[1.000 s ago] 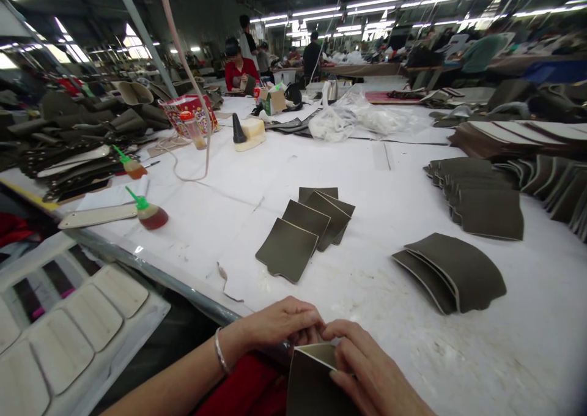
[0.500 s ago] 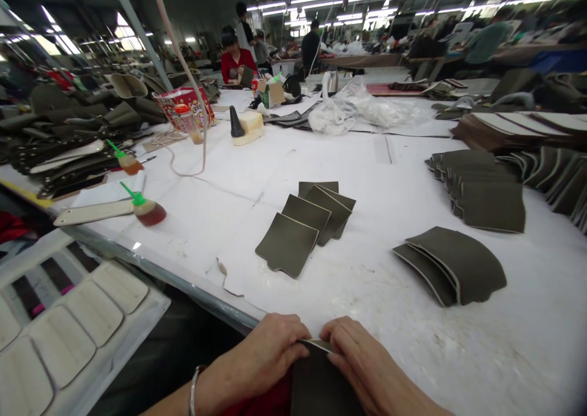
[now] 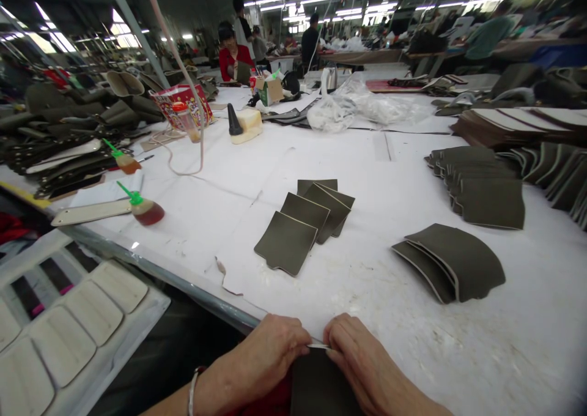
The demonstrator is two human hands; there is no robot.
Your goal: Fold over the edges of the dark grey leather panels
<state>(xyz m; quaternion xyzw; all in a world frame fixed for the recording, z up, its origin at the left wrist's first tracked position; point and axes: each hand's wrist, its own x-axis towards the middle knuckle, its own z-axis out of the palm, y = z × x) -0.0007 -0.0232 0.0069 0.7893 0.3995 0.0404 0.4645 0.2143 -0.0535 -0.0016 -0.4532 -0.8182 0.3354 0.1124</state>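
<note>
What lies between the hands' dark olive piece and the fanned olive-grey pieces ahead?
Only bare white table covering, seen in the head view, separates the dark olive piece from the fanned olive-grey pieces.

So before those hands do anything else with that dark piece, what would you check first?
1. Left hand and right hand both grip the dark piece: ok.
2. Its pale top edge is pinched between the fingertips: ok.
3. Lower part of the piece, cut off by the picture's edge: cannot tell.
4. Fanned pieces lie on the table, apart from the hands: ok.
5. Green-capped bottle upright: not ok, it lies tilted on its side.
</note>
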